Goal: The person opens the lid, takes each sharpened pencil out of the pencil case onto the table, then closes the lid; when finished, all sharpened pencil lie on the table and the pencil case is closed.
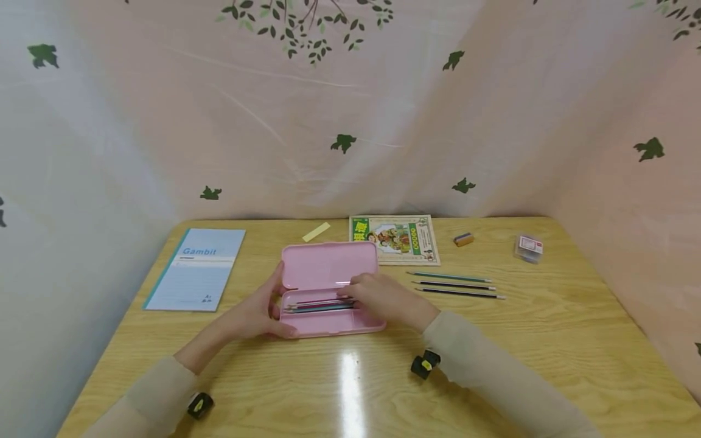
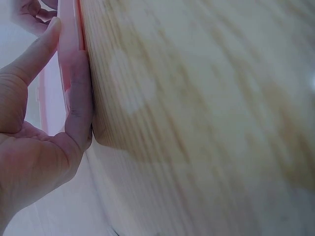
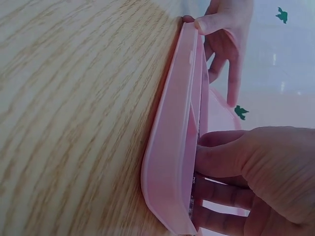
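A pink pencil case (image 1: 334,333) lies with its lid (image 1: 328,266) folded back. Several pencils (image 1: 320,307), dark, red and teal, lie lengthwise in its tray. My left hand (image 1: 257,310) grips the case's left end, thumb at the near corner and fingers up by the lid. Reaching over the right end, my right hand (image 1: 383,298) has its curled fingers and thumb inside the tray, around the pencils' right ends. In the right wrist view the right fingers (image 3: 224,194) touch a dark barrel with white print; their tips are partly hidden by the case wall.
Three pencils (image 1: 454,286) lie to the right of the case. Behind stand out a picture booklet (image 1: 405,240), partly covered by the lid, and a yellow strip (image 1: 316,232). An eraser (image 1: 463,239) and a small clear box (image 1: 529,249) are farther right; a blue notebook (image 1: 194,271) is left.
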Demonstrator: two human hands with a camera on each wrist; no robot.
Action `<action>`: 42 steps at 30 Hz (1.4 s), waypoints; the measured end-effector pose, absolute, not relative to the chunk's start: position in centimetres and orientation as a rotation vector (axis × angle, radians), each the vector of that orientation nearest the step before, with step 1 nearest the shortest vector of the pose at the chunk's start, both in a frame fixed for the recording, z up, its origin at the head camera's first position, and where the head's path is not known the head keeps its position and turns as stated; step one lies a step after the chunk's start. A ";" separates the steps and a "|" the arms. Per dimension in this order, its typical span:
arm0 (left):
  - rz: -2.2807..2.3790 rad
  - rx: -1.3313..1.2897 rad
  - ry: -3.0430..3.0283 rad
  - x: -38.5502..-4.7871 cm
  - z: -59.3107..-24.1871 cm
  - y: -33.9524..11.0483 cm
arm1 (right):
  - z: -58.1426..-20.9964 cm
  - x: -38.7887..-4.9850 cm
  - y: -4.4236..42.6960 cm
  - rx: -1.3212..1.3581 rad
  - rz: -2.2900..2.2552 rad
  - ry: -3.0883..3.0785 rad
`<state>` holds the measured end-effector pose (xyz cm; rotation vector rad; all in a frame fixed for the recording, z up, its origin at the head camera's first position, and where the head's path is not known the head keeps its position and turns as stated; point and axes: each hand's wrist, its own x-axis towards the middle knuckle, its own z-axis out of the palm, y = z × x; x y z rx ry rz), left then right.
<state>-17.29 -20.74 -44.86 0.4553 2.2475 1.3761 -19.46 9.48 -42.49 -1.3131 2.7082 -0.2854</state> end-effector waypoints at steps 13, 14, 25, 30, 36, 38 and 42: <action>1.357 0.465 2.263 -17.4 -44.9 -20.5 | -42.6 -19.7 9.9 -1.190 -0.414 2.667; 1.359 0.471 2.262 -17.4 -44.9 -20.5 | -42.7 -19.6 9.9 -1.188 -0.422 2.670; 1.396 0.474 2.218 -17.4 -44.9 -20.4 | -42.7 -19.4 9.9 -1.209 -0.442 2.700; 1.401 0.463 2.213 -17.3 -44.9 -20.5 | -42.7 -19.4 9.9 -1.204 -0.434 2.741; 1.400 0.474 2.218 -17.3 -44.9 -20.6 | -42.4 -19.4 9.9 -1.176 -0.446 2.762; 1.399 0.474 2.220 -17.3 -44.9 -20.6 | -42.3 -19.4 9.9 -1.176 -0.450 2.763; 1.383 0.469 2.238 -17.2 -44.8 -20.7 | -42.3 -19.4 9.8 -1.181 -0.447 2.774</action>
